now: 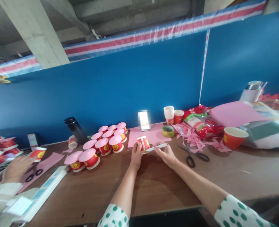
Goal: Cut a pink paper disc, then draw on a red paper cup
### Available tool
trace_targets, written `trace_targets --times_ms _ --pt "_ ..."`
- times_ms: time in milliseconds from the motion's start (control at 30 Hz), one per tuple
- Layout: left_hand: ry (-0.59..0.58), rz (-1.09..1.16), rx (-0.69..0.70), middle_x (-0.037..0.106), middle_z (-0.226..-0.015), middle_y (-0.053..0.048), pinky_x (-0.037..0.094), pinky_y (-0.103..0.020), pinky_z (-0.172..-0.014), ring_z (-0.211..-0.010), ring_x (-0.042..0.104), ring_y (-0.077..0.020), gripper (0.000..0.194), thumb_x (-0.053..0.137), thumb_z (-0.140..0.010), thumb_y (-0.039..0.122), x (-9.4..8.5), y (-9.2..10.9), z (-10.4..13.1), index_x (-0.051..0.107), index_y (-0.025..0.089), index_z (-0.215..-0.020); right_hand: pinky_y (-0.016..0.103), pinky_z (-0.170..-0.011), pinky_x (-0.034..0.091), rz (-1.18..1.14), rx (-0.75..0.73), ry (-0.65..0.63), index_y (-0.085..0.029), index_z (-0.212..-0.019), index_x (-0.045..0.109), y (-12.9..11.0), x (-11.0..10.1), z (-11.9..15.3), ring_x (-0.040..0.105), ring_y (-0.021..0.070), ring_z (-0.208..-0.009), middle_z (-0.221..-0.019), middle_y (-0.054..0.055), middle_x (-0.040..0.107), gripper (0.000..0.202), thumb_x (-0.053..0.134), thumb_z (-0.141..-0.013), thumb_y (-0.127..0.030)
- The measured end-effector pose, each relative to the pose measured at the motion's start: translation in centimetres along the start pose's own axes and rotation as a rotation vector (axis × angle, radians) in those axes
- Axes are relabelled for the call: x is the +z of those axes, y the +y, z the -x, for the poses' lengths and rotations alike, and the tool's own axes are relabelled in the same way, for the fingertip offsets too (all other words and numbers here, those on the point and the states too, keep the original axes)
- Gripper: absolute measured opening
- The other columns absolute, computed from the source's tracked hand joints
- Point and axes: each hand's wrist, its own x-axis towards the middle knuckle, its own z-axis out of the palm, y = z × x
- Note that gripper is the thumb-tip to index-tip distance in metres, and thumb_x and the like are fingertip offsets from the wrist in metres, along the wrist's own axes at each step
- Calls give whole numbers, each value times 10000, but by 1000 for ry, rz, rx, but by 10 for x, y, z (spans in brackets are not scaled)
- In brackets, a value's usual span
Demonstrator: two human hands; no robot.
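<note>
My left hand (136,156) is closed around the side of a small red paper cup (143,142), which lies tipped over just above the table. Pinched in my right hand (167,155) is a slim white pen (156,147), its tip close to the cup's lower edge. Whether the tip touches the cup I cannot tell. Behind the cup a pink paper sheet (133,137) lies on the table, with a roll of tape (168,131) at its right end. Black-handled scissors (194,156) rest to the right of my right hand.
Several red cups topped with pink discs (103,146) stand at left, near a black flask (76,130). A co-worker's hand (17,168) is by another cup and a power strip (41,195). Pink paper scraps (192,136) and a larger red cup (234,138) lie right.
</note>
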Motion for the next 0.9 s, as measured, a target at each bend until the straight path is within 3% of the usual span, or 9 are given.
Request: trace_targets --times_ms 233,567,900 --pt "-41 11 14 620 -813 -54 478 -286 -692 -711 599 -143 316 560 -762 438 -1 -1 1 552 155 -902 239 -537 378 10 -14 61 -153 -749 609 1 2 -1 486 128 -564 -622 13 575 206 571 -768 -355" --pt "-8 2 7 602 -762 -38 471 -278 -675 -669 587 -135 325 567 -756 444 -1 0 -1 545 151 -896 222 -489 335 -4 25 -13 -155 -753 602 1 -1 0 445 105 -512 -603 -1 563 206 587 -761 -360" --pt "10 -9 -23 622 -802 -47 465 -274 -687 -702 595 -153 343 578 -728 481 3 7 5 553 179 -888 258 -590 417 -82 3 155 -167 -716 588 6 -3 -3 522 150 -622 -632 18 577 240 600 -751 -405"
